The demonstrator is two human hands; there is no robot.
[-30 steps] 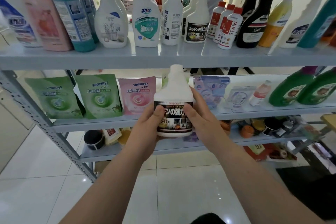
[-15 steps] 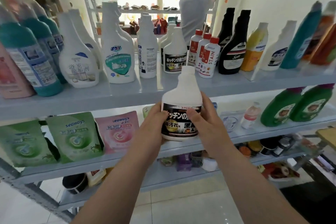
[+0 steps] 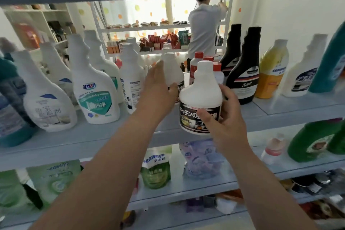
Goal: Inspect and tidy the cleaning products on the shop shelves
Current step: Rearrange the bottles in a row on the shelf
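Observation:
My right hand (image 3: 225, 117) grips a white bottle with a dark Japanese label (image 3: 200, 97), held upright in front of the grey shelf's (image 3: 93, 136) front edge. My left hand (image 3: 158, 87) reaches onto that shelf, its fingers and thumb wrapped around a matching white bottle (image 3: 172, 71) standing there. Red-capped white bottles (image 3: 198, 61) stand just behind the held one. Two black bottles (image 3: 244, 73) stand to their right.
White spray bottles (image 3: 95, 87) and teal bottles fill the shelf's left side; a yellow bottle (image 3: 271, 73) and more stand right. Green and pink refill pouches (image 3: 155, 170) and green bottles (image 3: 313, 142) sit one shelf below. A person (image 3: 203, 28) works at a far rack.
The view rose toward the upper shelf. My left hand let go of the held bottle and reached to the matching bottle on the shelf. My right hand lifted the bottle up and rightward.

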